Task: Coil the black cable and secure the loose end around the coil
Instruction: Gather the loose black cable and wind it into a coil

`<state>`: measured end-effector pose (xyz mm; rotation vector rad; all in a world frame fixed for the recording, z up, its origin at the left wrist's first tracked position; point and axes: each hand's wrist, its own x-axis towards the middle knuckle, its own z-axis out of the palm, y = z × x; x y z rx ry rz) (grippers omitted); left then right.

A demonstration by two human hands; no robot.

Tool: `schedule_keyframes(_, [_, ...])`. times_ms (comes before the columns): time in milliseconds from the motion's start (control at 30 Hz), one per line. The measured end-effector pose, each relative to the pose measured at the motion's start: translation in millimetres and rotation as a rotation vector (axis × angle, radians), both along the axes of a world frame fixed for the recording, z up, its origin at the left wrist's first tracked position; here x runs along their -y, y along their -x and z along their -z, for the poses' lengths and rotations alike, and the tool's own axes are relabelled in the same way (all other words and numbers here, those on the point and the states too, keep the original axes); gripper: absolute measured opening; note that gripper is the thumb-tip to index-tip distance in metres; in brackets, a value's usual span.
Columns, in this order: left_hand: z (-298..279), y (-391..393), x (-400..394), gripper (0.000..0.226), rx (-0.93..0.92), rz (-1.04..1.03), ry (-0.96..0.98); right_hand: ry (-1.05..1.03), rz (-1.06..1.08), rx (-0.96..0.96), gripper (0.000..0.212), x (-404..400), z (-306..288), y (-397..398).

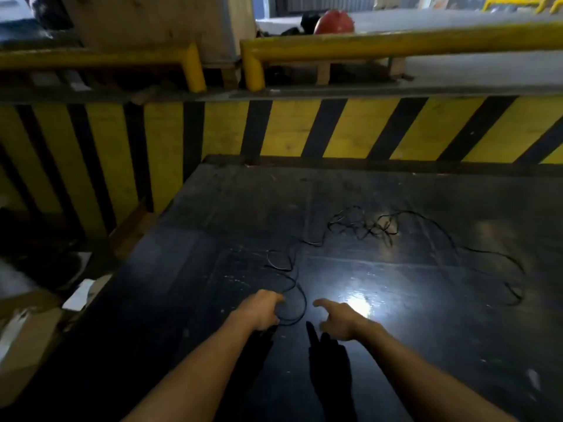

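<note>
A thin black cable (362,228) sprawls loose over a dark table (426,345), with a tangle at the middle back and a long strand curving out to the right. My left hand (262,310) is closed on the near end of the cable, where a small loop curls beside its fingers. My right hand (336,319) hovers just right of that loop, fingers spread and index finger pointing toward it, holding nothing.
A yellow-and-black striped barrier (335,129) stands behind the table, topped by yellow rails (396,45). A red helmet (333,22) lies beyond. Cardboard and white scraps (79,293) lie on the floor past the table's left edge. A bright glare spot sits near my right hand.
</note>
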<state>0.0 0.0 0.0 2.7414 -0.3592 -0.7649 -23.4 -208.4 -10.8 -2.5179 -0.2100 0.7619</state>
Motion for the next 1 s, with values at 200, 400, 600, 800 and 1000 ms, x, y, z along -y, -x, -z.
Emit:
schedule_keyframes(200, [18,5,9,0.045,0.053,-0.014,0.046,-0.030,0.022,-0.044,0.066,-29,38,-5])
schedule_keyframes(400, [21,8,22,0.025,-0.007,-0.023,-0.012,-0.012,0.006,0.037,0.041,-32,50,5])
schedule_keyframes(600, [-9,8,45,0.022,0.073,-0.031,0.065,-0.232,0.336,0.012,0.025,-19,35,16])
schedule_keyframes(800, [-62,2,62,0.026,0.102,-0.064,0.377,-0.677,0.674,0.313,0.008,20,-40,0])
schedule_keyframes(1000, [-167,-36,54,0.080,0.637,-0.026,0.330,-0.486,0.317,0.768,0.025,50,-133,-8])
